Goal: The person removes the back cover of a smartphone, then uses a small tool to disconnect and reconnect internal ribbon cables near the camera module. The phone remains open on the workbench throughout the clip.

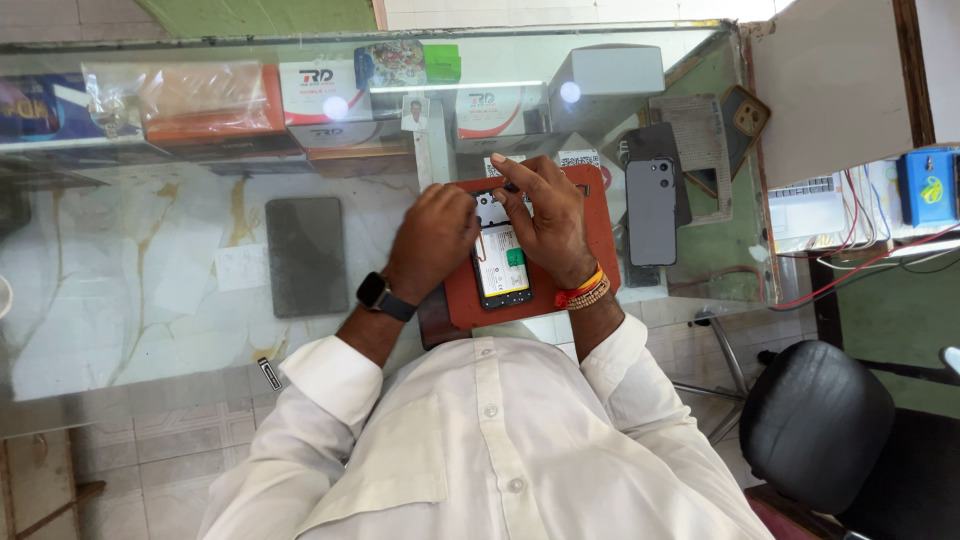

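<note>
Phone point(500, 265) | back off, insides bare | on red mat point(600, 225)

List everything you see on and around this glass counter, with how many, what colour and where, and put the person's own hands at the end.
Opened phone: one, black, insides showing, on the red mat.
Work mat: one, red-brown, counter centre.
Phone back cover: one, grey, right of the mat.
Phone case: one, tan, far right of the counter.
Flat pad: one, dark grey, left of the mat.
Boxes: several, mostly white and red, along the far edge.
Office chair: one, black, lower right.
Blue device: one, right edge, among red wires.
Wristwatch: one, black, left wrist.
Left hand: resting on the phone.
Right hand: fingertips at the phone's top end.
</note>
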Available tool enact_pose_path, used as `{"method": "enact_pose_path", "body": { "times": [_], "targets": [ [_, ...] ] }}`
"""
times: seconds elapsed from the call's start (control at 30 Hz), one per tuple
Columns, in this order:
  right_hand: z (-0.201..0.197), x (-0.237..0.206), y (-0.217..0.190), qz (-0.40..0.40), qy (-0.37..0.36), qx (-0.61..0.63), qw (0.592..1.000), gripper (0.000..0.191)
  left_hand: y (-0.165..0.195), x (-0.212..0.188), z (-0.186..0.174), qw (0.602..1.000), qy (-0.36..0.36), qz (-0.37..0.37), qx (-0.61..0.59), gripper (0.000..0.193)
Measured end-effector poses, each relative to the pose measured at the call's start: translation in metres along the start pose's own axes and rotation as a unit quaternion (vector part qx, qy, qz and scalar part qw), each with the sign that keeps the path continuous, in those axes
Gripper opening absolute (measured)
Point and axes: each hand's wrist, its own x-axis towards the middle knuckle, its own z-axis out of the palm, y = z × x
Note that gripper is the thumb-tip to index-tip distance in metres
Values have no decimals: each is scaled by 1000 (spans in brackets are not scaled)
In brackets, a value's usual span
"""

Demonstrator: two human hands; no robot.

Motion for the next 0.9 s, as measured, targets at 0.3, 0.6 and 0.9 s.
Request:
{"method": "enact_pose_path", "body": {
  "times": [0.3,0.6,0.9],
  "targets": [
    [0,-4,5,-20,-11,30,999,56,-10,-6,-7,998,24,-59,-23,19],
    [-5,-1,6,24,-50,122,991,52,5,-2,-12,999,25,-26,-25,17],
    [-23,22,5,74,-96,112,986,41,32,9,30,999,-5,-19,25,7]
  ]
}}
